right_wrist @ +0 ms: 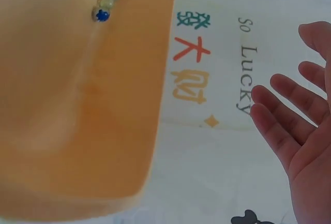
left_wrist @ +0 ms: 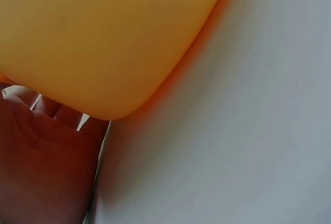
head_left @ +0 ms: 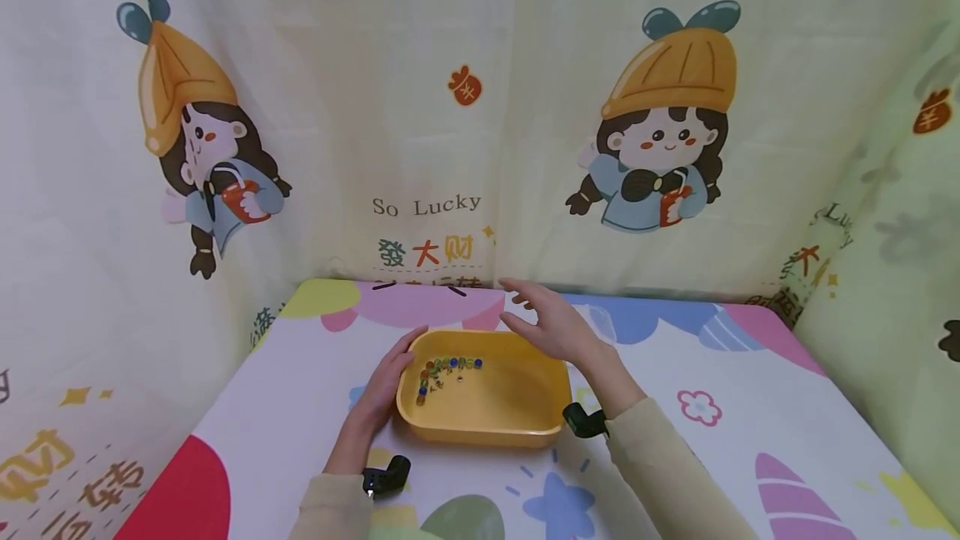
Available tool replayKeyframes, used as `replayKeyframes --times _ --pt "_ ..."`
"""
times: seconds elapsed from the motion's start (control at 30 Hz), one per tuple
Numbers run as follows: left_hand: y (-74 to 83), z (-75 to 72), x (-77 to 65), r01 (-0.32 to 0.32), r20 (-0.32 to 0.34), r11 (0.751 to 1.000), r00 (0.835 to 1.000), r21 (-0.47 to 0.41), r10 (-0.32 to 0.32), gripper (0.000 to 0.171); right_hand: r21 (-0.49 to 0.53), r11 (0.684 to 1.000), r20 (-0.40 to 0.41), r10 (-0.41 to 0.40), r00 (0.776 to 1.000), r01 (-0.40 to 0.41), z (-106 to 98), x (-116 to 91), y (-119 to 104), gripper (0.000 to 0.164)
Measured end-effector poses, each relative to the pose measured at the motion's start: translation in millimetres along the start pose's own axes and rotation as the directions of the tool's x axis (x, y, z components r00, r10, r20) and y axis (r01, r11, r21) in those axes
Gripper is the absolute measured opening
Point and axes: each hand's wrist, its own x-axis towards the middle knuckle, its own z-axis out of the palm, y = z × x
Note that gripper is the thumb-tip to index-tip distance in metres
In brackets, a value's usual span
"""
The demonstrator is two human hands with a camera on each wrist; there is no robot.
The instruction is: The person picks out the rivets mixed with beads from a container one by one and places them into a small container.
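Note:
A yellow plastic basin [head_left: 487, 432] sits at the middle of the table, its wall large in the left wrist view. Along its far and left inner walls lies a bent row of round beads [head_left: 453, 363], blue, greenish and brown, with small bits beside them. My left hand [head_left: 384, 380] holds the basin's left side, thumb at the rim and fingers along the outside; part of the fingers is hidden behind the wall in the left wrist view. Over the far right rim my right hand [head_left: 551, 323] hovers, fingers spread and holding nothing, as the right wrist view [right_wrist: 310, 125] shows.
A patterned cloth covers the table [head_left: 750, 440]. Behind and at both sides hangs a printed curtain [head_left: 525, 148]. Two short dark strips [head_left: 457, 291] lie near the table's back edge. A dark wrist camera [head_left: 585, 421] sits at the right cuff, another [head_left: 387, 476] at the left.

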Motion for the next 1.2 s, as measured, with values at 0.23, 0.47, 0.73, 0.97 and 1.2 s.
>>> replayKeyframes --times 0.23,0.47,0.73,0.97,1.2 --pt "1.2 -1.5 -2.3 0.001 -0.012 1.000 1.000 -0.003 -0.001 0.048 0.039 0.999 0.043 -0.038 0.998 0.037 12 15 -4 0.053" --pt "-0.3 -2.9 -2.8 0.005 -0.009 1.000 1.000 -0.016 -0.005 0.047 0.072 0.995 0.075 -0.070 0.995 0.065 30 24 -2 0.049" --pt "-1.9 -0.7 0.7 0.006 -0.002 1.000 1.000 -0.014 -0.006 0.048 0.129 0.988 0.113 -0.099 0.989 0.084 38 27 4 0.046" --pt "-0.8 -0.7 -1.4 0.006 -0.008 1.000 1.000 -0.007 -0.006 0.047 0.182 0.968 0.165 -0.202 0.965 0.171 49 31 4 0.033" --pt "1.4 -0.9 -4.1 0.017 -0.010 1.000 1.000 0.004 -0.017 0.048 0.234 0.960 0.295 -0.218 0.930 0.151 65 35 7 0.032"
